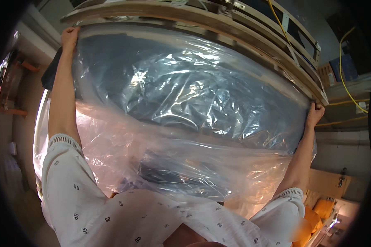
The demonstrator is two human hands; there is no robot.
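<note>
A wide sheet of clear plastic film spreads between my outstretched arms, wrinkled and shiny. My left hand is closed on its far left corner. At the far right, my right hand grips the opposite corner. Through the film shows a dark surface, with a paler, pinkish area nearer to me. Along the far side the film's edge runs beside a long wooden frame. What lies under the near folds is hard to make out.
Beyond the wooden frame a yellow cord hangs down, and another yellow cable loops at the right. Cardboard boxes stand at the far right. Orange objects sit low at the right. An orange-framed rack stands at the left.
</note>
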